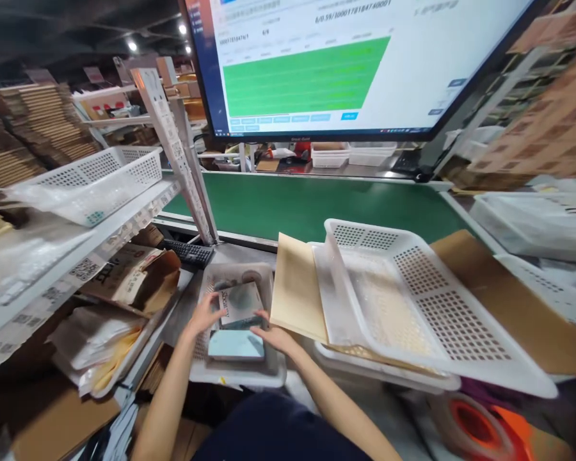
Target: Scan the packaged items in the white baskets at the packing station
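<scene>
A white plastic basket (239,378) stands in front of me. Inside it lies a pale printed box (240,304) with dark lettering along its left side. My left hand (204,315) grips that box at its left edge, thumb over the top face. At the box's right edge is my right hand (274,335), with a finger and thumb closed on it. Nearer to me in the basket, a plain light-blue box (236,344) lies just below the right thumb. Round items at the basket's far end are partly hidden.
Right of the basket are tan envelopes (297,288) and a large white perforated basket (461,301). A green conveyor belt (317,198) runs behind, under a monitor (312,70). On the left are a metal shelf (86,246), a keyboard (189,252) and an open cardboard box (158,282).
</scene>
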Motion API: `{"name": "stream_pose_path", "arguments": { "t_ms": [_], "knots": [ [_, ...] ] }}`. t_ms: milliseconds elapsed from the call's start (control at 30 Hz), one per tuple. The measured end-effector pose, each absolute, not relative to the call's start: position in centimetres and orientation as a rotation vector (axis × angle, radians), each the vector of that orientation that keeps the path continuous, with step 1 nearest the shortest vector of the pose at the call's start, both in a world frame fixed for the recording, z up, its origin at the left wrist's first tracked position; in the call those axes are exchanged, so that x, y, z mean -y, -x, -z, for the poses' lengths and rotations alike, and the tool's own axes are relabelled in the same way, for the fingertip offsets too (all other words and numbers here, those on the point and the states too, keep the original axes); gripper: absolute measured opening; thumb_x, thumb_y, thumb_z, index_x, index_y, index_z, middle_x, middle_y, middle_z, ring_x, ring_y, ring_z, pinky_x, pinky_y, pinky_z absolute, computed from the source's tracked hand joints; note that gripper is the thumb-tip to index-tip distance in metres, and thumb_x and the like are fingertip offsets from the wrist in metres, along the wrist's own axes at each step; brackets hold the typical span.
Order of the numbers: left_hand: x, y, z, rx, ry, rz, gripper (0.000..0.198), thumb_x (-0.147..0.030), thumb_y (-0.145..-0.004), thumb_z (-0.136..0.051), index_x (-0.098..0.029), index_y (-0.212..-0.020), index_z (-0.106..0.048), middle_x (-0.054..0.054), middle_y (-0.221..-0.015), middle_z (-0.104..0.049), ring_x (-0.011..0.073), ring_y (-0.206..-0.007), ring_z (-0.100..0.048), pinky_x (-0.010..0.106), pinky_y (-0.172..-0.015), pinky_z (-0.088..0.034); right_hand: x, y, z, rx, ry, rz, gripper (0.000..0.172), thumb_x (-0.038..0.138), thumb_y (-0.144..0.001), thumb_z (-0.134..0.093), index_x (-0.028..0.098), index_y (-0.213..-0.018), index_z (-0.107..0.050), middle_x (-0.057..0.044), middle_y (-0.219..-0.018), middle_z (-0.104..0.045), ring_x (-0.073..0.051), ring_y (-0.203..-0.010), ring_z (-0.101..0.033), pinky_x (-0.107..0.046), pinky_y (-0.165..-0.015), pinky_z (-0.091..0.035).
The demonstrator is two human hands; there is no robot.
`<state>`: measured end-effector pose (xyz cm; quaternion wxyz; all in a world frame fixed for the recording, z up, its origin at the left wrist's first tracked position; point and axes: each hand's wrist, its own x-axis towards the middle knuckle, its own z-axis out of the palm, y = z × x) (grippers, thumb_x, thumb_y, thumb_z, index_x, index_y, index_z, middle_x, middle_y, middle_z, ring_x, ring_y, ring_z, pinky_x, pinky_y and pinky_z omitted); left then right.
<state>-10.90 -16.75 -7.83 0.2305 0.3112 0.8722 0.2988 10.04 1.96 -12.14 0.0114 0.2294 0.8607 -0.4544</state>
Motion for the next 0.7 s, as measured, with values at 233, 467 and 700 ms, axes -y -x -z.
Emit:
{"name": "stream_pose_path", "arguments": {
  "t_ms": [233, 467, 700],
  "knots": [
    [21.8, 5.4, 9.0, -2.153, -1.220, -0.577, 0.060, -0.029, -0.075, -0.090, -0.023, -0.132, -0.072, 0.012, -0.139, -0.071, 0.0351, -0.134, -0.062, 0.048, -0.120, -0.046, 0.0, -13.3, 11.1, -2.707, -0.321, 1.323, 0.072, 0.032, -0.083, -0.084, 0.017, -0.150, -0.062, -0.019, -0.153, -0.063, -0.036, -0.140, -0.062, -0.047, -0.121, -0.050],
    [21.4, 1.3, 10.4, -2.372, -1.150, -0.745, 0.051, -0.013, -0.067, -0.086, -0.020, -0.114, -0.068, 0.012, -0.124, -0.066, 0.0326, -0.118, -0.060, 0.045, -0.104, -0.053, 1.5, -14.2, 10.3, -2.842, -0.325, 0.955, 0.040, 0.022, -0.091, -0.075, 0.020, -0.130, -0.064, -0.015, -0.142, -0.062, -0.033, -0.138, -0.056, -0.045, -0.111, -0.054],
    [25.0, 1.7, 10.7, -2.592, -0.726, -1.176, 0.020, -0.038, -0.100, -0.057, -0.022, -0.094, -0.067, 0.008, -0.105, -0.072, 0.0236, -0.109, -0.068, 0.036, -0.107, -0.054, 3.1, -11.3, 12.5, -2.778, -0.276, 0.704, 0.040, 0.027, -0.094, -0.082, 0.018, -0.130, -0.067, -0.012, -0.140, -0.065, -0.030, -0.127, -0.063, -0.049, -0.104, -0.059]
  ]
}}
